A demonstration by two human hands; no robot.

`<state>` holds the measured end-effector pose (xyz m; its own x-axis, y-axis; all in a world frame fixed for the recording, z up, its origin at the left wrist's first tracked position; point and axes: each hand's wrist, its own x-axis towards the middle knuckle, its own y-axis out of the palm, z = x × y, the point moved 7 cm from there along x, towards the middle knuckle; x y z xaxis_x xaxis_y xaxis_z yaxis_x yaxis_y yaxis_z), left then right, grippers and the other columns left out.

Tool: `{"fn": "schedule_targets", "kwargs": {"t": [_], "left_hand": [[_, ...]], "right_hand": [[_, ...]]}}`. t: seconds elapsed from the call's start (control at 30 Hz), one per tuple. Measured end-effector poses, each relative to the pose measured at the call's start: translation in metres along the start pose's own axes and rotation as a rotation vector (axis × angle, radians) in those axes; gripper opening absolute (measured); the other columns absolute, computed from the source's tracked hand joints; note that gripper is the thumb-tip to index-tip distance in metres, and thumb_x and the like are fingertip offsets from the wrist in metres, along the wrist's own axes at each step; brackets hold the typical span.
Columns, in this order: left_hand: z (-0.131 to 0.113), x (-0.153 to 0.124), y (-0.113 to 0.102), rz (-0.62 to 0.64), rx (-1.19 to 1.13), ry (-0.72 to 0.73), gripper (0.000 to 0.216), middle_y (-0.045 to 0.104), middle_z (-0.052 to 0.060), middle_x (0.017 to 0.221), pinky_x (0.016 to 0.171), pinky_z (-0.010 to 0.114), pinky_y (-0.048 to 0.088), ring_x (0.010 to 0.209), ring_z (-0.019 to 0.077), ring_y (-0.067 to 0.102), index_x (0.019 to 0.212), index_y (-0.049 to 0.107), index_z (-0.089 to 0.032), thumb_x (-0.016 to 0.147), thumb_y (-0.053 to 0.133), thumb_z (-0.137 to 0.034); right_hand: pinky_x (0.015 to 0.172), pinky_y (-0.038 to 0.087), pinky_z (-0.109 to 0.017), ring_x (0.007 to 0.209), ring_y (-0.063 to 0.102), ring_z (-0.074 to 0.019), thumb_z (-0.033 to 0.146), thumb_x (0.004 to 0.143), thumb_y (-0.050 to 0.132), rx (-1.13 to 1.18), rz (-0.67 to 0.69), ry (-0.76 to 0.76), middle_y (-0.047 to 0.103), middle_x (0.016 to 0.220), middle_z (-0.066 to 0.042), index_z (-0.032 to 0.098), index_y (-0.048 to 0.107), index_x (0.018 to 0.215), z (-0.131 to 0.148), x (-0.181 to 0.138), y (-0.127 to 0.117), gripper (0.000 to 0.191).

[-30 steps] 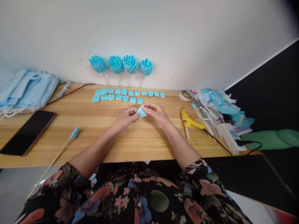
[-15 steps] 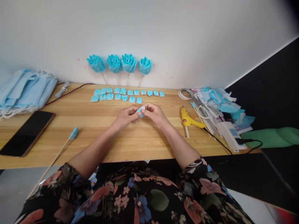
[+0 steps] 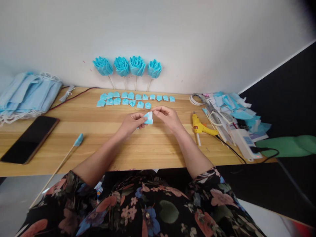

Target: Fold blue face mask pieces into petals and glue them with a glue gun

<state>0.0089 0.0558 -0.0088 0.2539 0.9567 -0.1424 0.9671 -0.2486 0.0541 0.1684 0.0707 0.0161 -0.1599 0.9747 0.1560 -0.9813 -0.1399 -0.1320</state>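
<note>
Between the thumb and fingers of my left hand is a small folded blue-and-white fabric piece, held above the table. My right hand is just right of it, thumb and forefinger slightly apart beside the piece's upper right corner. Whether those fingertips touch the corner is hard to make out. Beyond the hands, similar folded blue petals lie in two rows. Several blue fabric roses on thin sticks lean against the wall behind them. Left of my left forearm lies a stick with a small blue bud.
A yellow glue gun, white-handled scissors, a tape roll, blue scraps and a power strip lie right. At left are stacked face masks, a bundle of white ties and a phone.
My right hand has come away from the fabric piece slightly to the right, fingers loosened. More of the piece now shows in my left hand, which keeps hold of it.
</note>
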Motion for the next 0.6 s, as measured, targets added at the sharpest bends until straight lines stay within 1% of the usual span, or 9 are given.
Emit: {"fn": "schedule_targets", "kwargs": {"t": [0.1, 0.27, 0.43, 0.6], "left_hand": [[0.0003, -0.0001, 0.0002, 0.003, -0.012, -0.003, 0.024, 0.058, -0.001, 0.057, 0.057, 0.025, 0.040, 0.053, 0.0094, 0.049, 0.065, 0.060, -0.017, 0.070, 0.071, -0.038], [0.0001, -0.0003, 0.0010, 0.013, -0.006, -0.008, 0.024, 0.057, -0.001, 0.057, 0.057, 0.025, 0.039, 0.053, 0.0096, 0.049, 0.064, 0.060, -0.017, 0.070, 0.072, -0.037], [-0.0005, -0.0007, 0.0012, 0.015, -0.012, -0.013, 0.023, 0.058, -0.001, 0.058, 0.057, 0.025, 0.039, 0.053, 0.0091, 0.049, 0.064, 0.060, -0.016, 0.070, 0.071, -0.036], [0.0004, -0.0005, 0.0010, 0.020, -0.033, -0.011, 0.025, 0.059, -0.001, 0.057, 0.056, 0.024, 0.039, 0.052, 0.0085, 0.049, 0.063, 0.061, -0.016, 0.069, 0.072, -0.037]], "right_hand": [[0.078, 0.048, -0.030, 0.081, 0.064, -0.0159, 0.041, 0.078, 0.071, -0.019, -0.016, -0.031, 0.073, 0.087, -0.002, 0.021, 0.074, 0.087, -0.0011, 0.0003, -0.0002, 0.022], [0.079, 0.050, -0.031, 0.081, 0.065, -0.0170, 0.044, 0.078, 0.071, -0.060, -0.022, -0.058, 0.074, 0.086, -0.002, 0.021, 0.074, 0.086, -0.0043, 0.0014, -0.0009, 0.024], [0.078, 0.050, -0.030, 0.078, 0.065, -0.0161, 0.040, 0.080, 0.069, -0.089, -0.007, -0.087, 0.073, 0.084, -0.002, 0.020, 0.073, 0.084, -0.0022, 0.0015, 0.0016, 0.020], [0.076, 0.049, -0.028, 0.076, 0.063, -0.0148, 0.036, 0.083, 0.065, -0.172, -0.004, -0.140, 0.071, 0.081, -0.001, 0.019, 0.071, 0.084, 0.0053, -0.0002, 0.0025, 0.018]]}}
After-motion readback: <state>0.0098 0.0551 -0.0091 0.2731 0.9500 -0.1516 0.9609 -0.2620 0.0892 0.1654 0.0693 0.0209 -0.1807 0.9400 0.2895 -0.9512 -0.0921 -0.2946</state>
